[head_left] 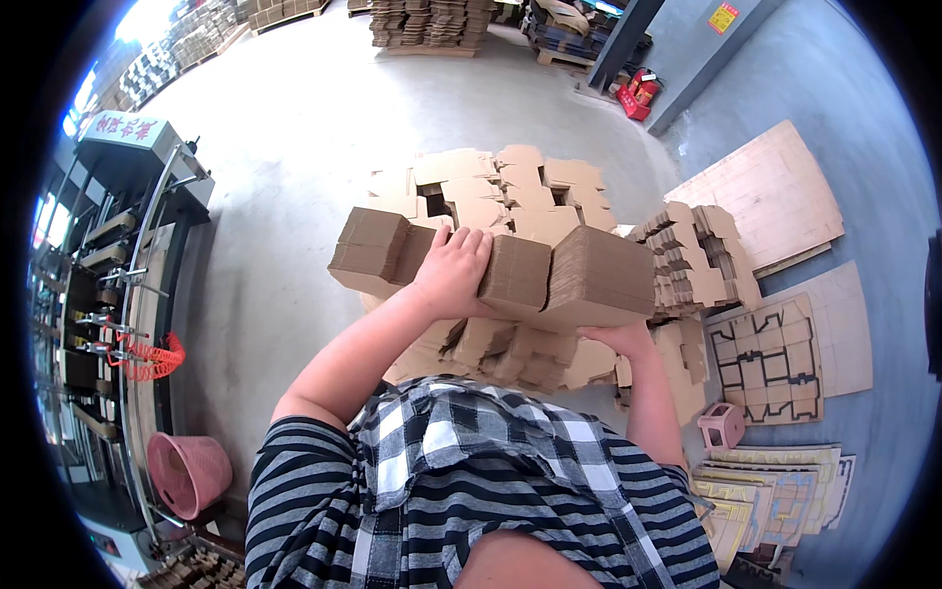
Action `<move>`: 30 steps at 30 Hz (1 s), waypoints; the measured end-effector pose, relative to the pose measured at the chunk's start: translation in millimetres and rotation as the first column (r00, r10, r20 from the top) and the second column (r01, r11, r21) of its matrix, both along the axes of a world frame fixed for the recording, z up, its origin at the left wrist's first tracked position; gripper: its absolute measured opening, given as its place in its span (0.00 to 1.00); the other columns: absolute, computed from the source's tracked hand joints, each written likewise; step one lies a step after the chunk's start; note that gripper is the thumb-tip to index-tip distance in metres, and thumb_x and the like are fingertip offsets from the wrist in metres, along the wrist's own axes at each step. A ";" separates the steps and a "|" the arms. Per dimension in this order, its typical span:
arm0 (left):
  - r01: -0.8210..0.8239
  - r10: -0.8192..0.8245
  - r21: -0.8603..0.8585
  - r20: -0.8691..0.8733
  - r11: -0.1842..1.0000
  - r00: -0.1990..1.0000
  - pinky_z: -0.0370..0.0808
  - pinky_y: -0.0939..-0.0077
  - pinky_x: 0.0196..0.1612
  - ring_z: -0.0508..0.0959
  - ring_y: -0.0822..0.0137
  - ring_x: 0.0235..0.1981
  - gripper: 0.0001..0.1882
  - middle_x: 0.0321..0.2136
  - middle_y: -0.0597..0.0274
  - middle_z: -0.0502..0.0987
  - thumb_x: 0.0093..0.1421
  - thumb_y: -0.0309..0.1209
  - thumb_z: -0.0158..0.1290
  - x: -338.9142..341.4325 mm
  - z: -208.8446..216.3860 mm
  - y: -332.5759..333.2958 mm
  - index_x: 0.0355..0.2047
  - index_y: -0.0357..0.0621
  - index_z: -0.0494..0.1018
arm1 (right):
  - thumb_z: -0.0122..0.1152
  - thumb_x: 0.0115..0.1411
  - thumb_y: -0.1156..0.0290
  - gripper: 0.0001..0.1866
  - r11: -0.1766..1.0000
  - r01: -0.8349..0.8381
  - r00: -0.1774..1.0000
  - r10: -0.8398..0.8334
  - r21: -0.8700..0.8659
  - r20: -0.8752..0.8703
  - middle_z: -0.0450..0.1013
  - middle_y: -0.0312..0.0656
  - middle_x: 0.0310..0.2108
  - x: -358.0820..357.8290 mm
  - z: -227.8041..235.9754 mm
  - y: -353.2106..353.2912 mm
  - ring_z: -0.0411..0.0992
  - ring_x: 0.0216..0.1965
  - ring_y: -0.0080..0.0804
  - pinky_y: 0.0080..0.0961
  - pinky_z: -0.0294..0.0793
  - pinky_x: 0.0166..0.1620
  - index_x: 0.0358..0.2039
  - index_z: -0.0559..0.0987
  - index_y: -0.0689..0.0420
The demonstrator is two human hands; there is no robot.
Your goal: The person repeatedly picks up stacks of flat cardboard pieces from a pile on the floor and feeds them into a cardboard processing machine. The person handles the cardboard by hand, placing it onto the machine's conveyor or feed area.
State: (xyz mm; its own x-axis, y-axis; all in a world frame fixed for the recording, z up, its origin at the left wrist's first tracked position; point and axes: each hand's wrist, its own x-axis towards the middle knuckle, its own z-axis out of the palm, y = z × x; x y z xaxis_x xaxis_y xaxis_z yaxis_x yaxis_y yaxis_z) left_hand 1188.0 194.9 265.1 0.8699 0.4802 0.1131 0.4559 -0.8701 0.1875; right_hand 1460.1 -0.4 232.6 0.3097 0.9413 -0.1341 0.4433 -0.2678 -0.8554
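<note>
A thick bundle of die-cut brown cardboard blanks (601, 275) is held up in front of my body, its layered edges facing up. My left hand (455, 270) grips it from above, with the fingers over a recess between two raised blocks of the bundle. Under its near right side is my right hand (620, 339), the thumb showing and the other fingers mostly hidden by the cardboard. Beyond and below the bundle lie stacks of similar flat cardboard blanks (466, 172), and another notched stack (687, 257) stands to the right.
At the left runs a long machine (113, 245) with a coiled orange hose (157, 357); a pink basket (189, 475) sits near it. Cutting-die boards (767, 361) lean on the right wall beside a pink stool (722, 426). Fire extinguishers (643, 88) stand by the far column.
</note>
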 end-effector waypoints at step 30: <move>-0.051 0.051 0.035 -0.005 0.998 0.999 0.48 0.52 0.66 0.60 0.50 0.61 0.61 0.55 0.44 0.63 0.34 0.56 0.67 4.1 -7.5 0.0 0.61 0.30 0.54 | 0.75 0.44 0.69 0.21 0.990 0.001 0.997 0.011 -0.139 0.082 0.79 0.40 0.37 -6.9 5.2 2.7 0.75 0.40 0.28 0.26 0.74 0.44 0.39 0.80 0.60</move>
